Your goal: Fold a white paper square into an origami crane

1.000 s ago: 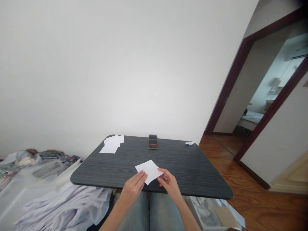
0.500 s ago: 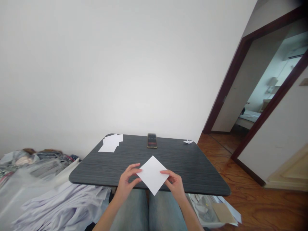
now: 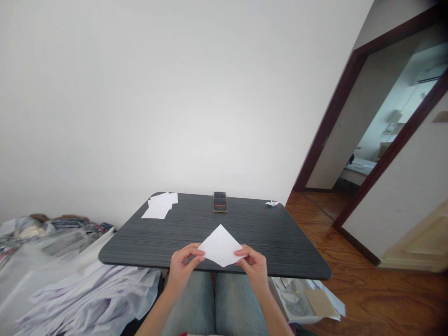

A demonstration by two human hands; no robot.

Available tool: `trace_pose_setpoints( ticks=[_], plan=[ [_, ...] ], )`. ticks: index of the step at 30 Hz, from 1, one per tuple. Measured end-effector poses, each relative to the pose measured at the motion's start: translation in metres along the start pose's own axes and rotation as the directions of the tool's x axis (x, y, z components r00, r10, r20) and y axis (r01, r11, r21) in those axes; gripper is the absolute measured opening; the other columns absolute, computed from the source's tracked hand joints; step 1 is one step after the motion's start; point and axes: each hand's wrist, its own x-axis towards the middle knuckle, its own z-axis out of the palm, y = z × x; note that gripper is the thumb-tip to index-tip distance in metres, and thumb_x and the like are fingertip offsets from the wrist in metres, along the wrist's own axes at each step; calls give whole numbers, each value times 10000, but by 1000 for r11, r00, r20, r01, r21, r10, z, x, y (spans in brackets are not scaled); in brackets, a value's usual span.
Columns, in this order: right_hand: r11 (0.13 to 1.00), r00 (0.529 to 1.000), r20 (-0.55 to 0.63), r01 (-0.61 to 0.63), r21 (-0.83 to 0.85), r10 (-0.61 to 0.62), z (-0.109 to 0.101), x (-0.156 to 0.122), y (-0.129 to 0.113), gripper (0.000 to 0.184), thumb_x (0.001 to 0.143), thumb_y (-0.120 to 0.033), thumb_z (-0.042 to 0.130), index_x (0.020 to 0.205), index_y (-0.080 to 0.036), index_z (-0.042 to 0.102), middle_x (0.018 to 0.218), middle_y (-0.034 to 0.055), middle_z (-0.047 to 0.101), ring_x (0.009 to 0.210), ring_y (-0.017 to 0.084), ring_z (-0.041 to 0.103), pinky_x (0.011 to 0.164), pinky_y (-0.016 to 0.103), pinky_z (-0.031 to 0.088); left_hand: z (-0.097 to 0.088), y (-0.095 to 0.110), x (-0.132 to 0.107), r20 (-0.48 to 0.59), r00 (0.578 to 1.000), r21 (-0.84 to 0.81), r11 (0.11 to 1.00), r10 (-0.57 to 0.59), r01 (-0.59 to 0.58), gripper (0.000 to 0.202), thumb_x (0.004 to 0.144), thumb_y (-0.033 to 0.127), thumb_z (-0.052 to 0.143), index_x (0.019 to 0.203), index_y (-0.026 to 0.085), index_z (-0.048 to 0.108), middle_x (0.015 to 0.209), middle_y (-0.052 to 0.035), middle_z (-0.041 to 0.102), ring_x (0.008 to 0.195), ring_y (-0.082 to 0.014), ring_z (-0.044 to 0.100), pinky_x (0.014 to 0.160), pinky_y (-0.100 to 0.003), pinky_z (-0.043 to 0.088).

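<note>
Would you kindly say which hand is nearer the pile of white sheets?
Left: the left hand is toward the person and right of the white sheets; the right hand is farther right.

Legible text: none | phone screen (image 3: 220, 200): faint marks, too small to read

Bare hands (image 3: 181, 266) and forearms (image 3: 160, 307), with trousers (image 3: 240, 305) in faded grey-blue denim, unevenly pale along both thighs.

The head view faces table (image 3: 276, 233) and wall (image 3: 189, 102).
</note>
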Motion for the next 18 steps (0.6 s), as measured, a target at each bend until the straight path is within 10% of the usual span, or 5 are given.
trace_pose_setpoints(
  ticks=[11,18],
  plan=[
    [988,983,-127,-120,100,132,15,-4,-17,255,687,-330,639,513,-170,542,703,22,613,532,111,512,400,207,437,23,24,-7,-78,990,-139,985,-114,103,244,740,295,560,580,161,435,767,-47,650,700,-151,580,633,-253,460],
    [983,976,-119,-177,46,181,12,-2,-15,239,684,-356,640,561,-160,580,630,7,597,536,112,523,445,208,484,18,16,-2,60,981,-203,960,-186,194,200,732,313,570,833,166,478,929,-78,614,799,-173,584,633,-258,474]
  ],
)
